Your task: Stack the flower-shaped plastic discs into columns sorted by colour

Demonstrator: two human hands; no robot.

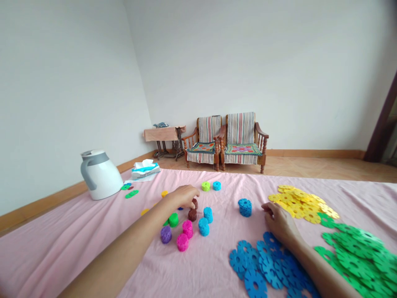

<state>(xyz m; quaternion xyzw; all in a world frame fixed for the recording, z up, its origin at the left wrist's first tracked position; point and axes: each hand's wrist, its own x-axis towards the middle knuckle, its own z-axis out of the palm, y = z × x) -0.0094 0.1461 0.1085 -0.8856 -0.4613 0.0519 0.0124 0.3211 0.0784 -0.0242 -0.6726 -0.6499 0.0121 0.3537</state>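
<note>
My left hand (186, 196) reaches over the middle of the pink cloth, its fingers bent down around a small stack of brown discs (194, 203). A second brown stack (192, 215) stands just in front of it. Close by are light blue stacks (204, 227), pink stacks (182, 242), a purple stack (166, 234) and a green stack (173, 219). My right hand (281, 221) rests on the cloth with loosely bent fingers and nothing visible in them. To its left stands a darker blue stack of notched discs (245, 207), apart from the fingertips.
Loose blue discs (256, 283), yellow discs (299, 200) and green discs (356, 252) lie in piles at the right. A white jug (105, 178) and a tissue box (145, 170) stand at the left. Lime (205, 186) and light blue (216, 186) stacks sit farther back.
</note>
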